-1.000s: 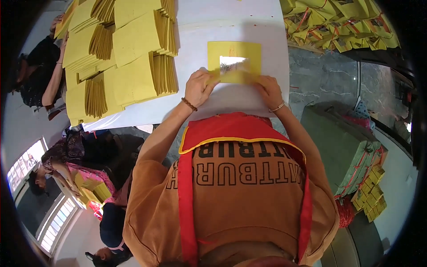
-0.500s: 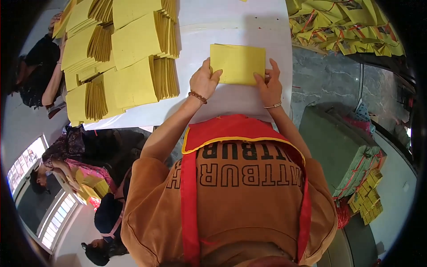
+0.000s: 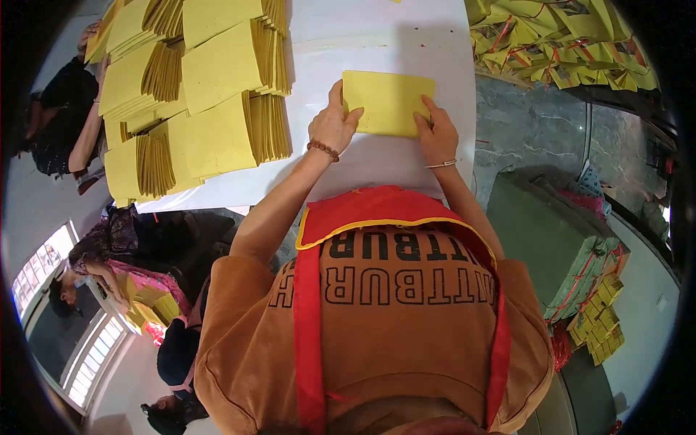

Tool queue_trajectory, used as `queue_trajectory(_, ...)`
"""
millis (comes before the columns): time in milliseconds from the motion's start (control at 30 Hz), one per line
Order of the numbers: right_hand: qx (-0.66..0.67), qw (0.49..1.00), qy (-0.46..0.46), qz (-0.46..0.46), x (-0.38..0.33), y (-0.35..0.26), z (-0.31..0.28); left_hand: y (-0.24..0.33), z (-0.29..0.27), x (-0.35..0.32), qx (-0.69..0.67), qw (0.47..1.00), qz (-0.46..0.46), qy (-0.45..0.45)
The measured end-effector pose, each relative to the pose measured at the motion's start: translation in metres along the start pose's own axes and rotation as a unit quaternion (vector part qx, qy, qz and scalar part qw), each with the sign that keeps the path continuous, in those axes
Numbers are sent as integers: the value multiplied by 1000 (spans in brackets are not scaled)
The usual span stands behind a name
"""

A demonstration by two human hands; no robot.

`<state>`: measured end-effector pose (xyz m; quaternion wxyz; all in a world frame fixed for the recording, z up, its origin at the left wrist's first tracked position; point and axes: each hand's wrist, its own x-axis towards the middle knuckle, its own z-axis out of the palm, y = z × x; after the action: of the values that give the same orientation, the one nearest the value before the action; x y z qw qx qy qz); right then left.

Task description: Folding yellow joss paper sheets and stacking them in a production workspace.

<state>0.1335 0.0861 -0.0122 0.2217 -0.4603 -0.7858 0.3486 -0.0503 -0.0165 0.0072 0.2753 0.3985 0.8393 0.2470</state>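
Observation:
A small stack of yellow paper sheets (image 3: 388, 103) lies in front of me on the white tabletop, its edges close to even. My left hand (image 3: 333, 125) grips the left edge, with the thumb on top near the lower corner. At the opposite edge my right hand (image 3: 438, 135) is closed on the stack, thumb on top and forefinger along the side. How many sheets there are cannot be made out. To the left, piles of folded yellow paper (image 3: 217, 130) stand in overlapping rows, their layered edges fanned.
The white table (image 3: 348, 43) ends just past my right hand. Yellow paper bundles with red ties (image 3: 551, 43) lie beyond it. A green wrapped bale (image 3: 547, 239) stands on the floor at right. Other people (image 3: 61, 109) are at the left.
My right hand's fingers have drawn in from spread to resting against the stack's right edge. The top sheets' upper edge, slightly askew before, now looks straighter. My left hand has barely moved.

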Motion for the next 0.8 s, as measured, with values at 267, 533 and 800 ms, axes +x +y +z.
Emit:
queue_trajectory(267, -64, 998, -21, 10, 0, -3, 1, 9, -6, -5, 31, 999, 9, -3)
queue_trajectory(533, -68, 998, -15, 10, 0, -2, 1, 32, -20, 0, 142, 987, 71, 21)
queue_trajectory(800, -68, 997, -24, 15, 0, -5, 2, 52, 20, 10, 288, 873, 368, 142)
